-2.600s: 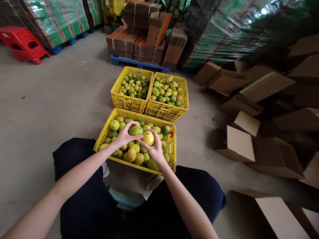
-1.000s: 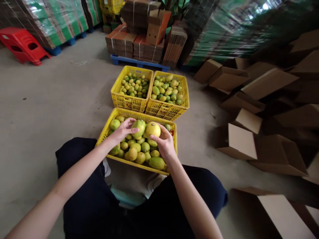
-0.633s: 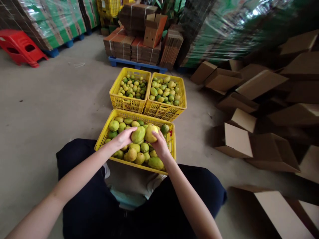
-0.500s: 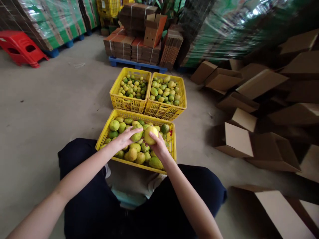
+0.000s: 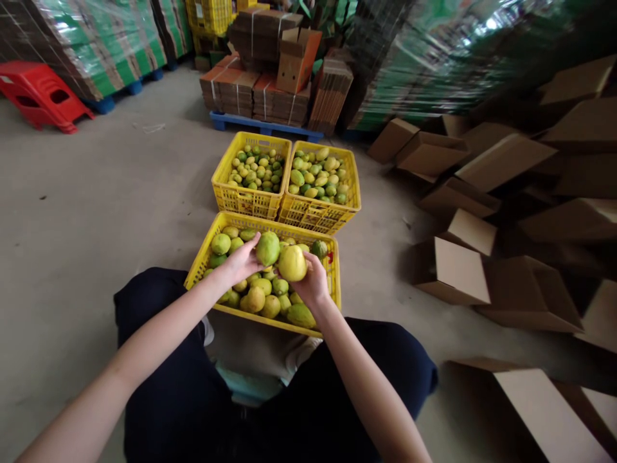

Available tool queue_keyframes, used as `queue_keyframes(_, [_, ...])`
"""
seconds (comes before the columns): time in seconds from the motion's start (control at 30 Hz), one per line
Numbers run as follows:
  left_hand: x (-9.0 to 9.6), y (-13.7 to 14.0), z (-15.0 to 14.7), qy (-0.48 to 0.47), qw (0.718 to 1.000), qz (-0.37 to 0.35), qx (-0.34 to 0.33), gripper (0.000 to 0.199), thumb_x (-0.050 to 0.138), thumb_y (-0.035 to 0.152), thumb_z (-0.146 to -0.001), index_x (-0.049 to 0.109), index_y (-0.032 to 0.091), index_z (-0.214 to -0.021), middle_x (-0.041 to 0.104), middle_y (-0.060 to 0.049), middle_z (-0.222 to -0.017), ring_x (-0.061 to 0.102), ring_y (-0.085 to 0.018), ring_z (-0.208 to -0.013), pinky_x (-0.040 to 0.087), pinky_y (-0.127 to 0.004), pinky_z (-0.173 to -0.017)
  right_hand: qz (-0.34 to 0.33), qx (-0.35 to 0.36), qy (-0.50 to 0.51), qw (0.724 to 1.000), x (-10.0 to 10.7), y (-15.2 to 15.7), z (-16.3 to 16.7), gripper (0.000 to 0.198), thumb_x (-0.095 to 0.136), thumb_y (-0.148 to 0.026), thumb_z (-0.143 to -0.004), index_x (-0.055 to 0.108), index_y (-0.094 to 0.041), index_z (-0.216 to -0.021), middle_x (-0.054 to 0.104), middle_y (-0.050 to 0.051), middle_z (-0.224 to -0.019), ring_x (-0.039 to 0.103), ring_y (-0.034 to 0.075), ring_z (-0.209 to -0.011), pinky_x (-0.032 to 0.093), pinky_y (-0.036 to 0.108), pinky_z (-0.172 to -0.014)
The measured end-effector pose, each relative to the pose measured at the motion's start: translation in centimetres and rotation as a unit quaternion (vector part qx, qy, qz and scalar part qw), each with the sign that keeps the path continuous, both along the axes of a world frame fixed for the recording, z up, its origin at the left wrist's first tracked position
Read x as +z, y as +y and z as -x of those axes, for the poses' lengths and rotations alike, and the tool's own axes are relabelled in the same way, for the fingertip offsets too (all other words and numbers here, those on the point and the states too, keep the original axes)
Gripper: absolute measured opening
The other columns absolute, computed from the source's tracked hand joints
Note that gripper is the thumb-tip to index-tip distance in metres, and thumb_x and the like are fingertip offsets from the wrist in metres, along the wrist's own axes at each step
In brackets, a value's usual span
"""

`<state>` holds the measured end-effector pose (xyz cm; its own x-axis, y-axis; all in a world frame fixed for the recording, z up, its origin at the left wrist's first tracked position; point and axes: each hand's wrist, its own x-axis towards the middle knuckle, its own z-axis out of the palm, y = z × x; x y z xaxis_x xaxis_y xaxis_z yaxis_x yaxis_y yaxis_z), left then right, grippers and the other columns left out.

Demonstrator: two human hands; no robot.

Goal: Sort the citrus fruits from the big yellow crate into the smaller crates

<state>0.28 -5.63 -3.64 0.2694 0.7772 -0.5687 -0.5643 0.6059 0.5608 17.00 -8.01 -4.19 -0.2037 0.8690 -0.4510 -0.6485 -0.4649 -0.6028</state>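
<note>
My left hand (image 5: 245,262) cups a green lemon-like fruit (image 5: 268,248), with the thumb and fingers around its left side and underside. A larger, paler yellow lemon-like fruit (image 5: 292,263) sits in my right hand (image 5: 313,280), gripped from the right. Both fruits are close together above the near yellow crate (image 5: 205,247). Inside that crate lie many loose green and yellow fruits (image 5: 255,299), partly hidden by my hands.
Two more yellow crates, left (image 5: 248,202) and right (image 5: 313,218), hold similar fruit just beyond. Behind them, flattened cartons (image 5: 236,87) are stacked on a blue pallet (image 5: 265,125). Open cardboard boxes (image 5: 460,270) crowd the right side. A red stool (image 5: 45,96) stands far left.
The green fruit in my left hand has turned, and my fingers have moved from over its top to below it. My right hand has shifted slightly, showing more of the yellow fruit.
</note>
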Motion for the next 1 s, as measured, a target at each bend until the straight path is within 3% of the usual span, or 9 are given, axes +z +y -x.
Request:
queue_keyframes(0.07, [0.2,0.0,0.0,-0.016,1.000,-0.005,-0.012,0.036,0.041,0.034,-0.100,0.062,0.012,-0.120,0.074,-0.014,-0.100,0.071,-0.027,-0.096,0.058,-0.039,-0.079,0.000,-0.012,0.003,1.000,-0.3,0.1,-0.1,0.026,0.059,-0.035,-0.078,0.066,-0.014,-0.092,0.071,0.005,-0.070,0.069,0.021,-0.065,0.059,0.031,-0.058])
queue_keyframes(0.17, [0.3,-0.2,0.1,-0.034,0.998,-0.041,-0.023,0.043,0.036,0.038,-0.100,0.067,0.011,-0.112,0.074,-0.014,-0.092,0.073,-0.026,-0.085,0.059,-0.037,-0.070,-0.005,0.000,0.017,1.000,-0.7,0.2,-0.3,0.029,0.062,-0.045,-0.079,0.066,-0.016,-0.082,0.071,0.006,-0.068,0.069,0.021,-0.062,0.059,0.033,-0.059])
queue_keyframes(0.3, [0.3,-0.6,0.4,0.003,0.989,-0.132,-0.070,0.046,0.053,0.052,-0.088,0.072,0.010,-0.084,0.072,-0.012,-0.075,0.069,-0.022,-0.064,0.052,-0.028,-0.052,-0.087,0.066,0.001,0.994,-0.8,-0.4,-0.3,0.040,0.062,-0.055,-0.078,0.067,-0.017,-0.068,0.070,0.006,-0.063,0.066,0.019,-0.056,0.056,0.031,-0.056])
queue_keyframes(0.4, [0.4,-1.0,0.6,0.041,0.973,-0.204,-0.103,0.041,0.061,0.050,-0.081,0.070,0.012,-0.066,0.068,-0.009,-0.062,0.064,-0.018,-0.054,0.050,-0.026,-0.052,-0.145,0.083,-0.030,0.985,-0.7,-0.9,0.0,0.036,0.064,-0.051,-0.078,0.070,-0.017,-0.069,0.071,0.006,-0.066,0.065,0.018,-0.057,0.055,0.030,-0.059])
queue_keyframes(0.53, [0.8,-1.2,0.6,0.040,0.965,-0.231,-0.115,0.038,0.061,0.046,-0.080,0.068,0.014,-0.060,0.066,-0.008,-0.057,0.063,-0.017,-0.053,0.050,-0.025,-0.053,-0.145,0.080,-0.033,0.986,-0.7,-1.1,0.2,0.034,0.061,-0.050,-0.081,0.070,-0.019,-0.070,0.070,0.005,-0.066,0.066,0.019,-0.062,0.056,0.033,-0.063])
queue_keyframes(0.63, [0.4,-0.9,0.7,0.010,0.979,-0.169,-0.110,0.039,0.055,0.045,-0.086,0.069,0.013,-0.069,0.065,-0.008,-0.056,0.062,-0.018,-0.050,0.050,-0.026,-0.048,-0.089,0.073,0.012,0.993,-0.9,-0.8,0.0,0.039,0.059,-0.055,-0.082,0.068,-0.019,-0.072,0.070,0.006,-0.066,0.068,0.021,-0.063,0.057,0.033,-0.060])
queue_keyframes(0.73, [-0.6,-0.3,0.8,-0.016,0.996,-0.012,-0.086,0.041,0.042,0.043,-0.095,0.068,0.012,-0.084,0.066,-0.008,-0.060,0.062,-0.018,-0.049,0.052,-0.029,-0.047,0.011,0.069,0.090,0.994,-1.2,-0.5,-0.3,0.045,0.055,-0.061,-0.084,0.067,-0.017,-0.083,0.073,0.009,-0.074,0.068,0.021,-0.062,0.057,0.032,-0.053])
queue_keyframes(0.83, [-1.6,0.3,0.9,-0.032,0.992,0.110,-0.045,0.040,0.037,0.041,-0.098,0.066,0.013,-0.096,0.067,-0.008,-0.067,0.065,-0.019,-0.053,0.056,-0.031,-0.052,0.088,0.038,0.136,0.986,-1.3,-0.1,-0.4,0.046,0.053,-0.059,-0.087,0.065,-0.015,-0.095,0.075,0.013,-0.082,0.069,0.020,-0.063,0.058,0.029,-0.052])
queue_keyframes(1.0, [-1.9,0.9,0.9,-0.052,0.991,0.125,0.005,0.037,0.041,0.042,-0.097,0.063,0.013,-0.101,0.069,-0.011,-0.073,0.069,-0.020,-0.062,0.058,-0.028,-0.052,0.161,-0.017,0.106,0.981,-1.8,0.2,-0.3,0.038,0.054,-0.052,-0.088,0.061,-0.017,-0.102,0.073,0.011,-0.080,0.072,0.022,-0.068,0.061,0.029,-0.051])
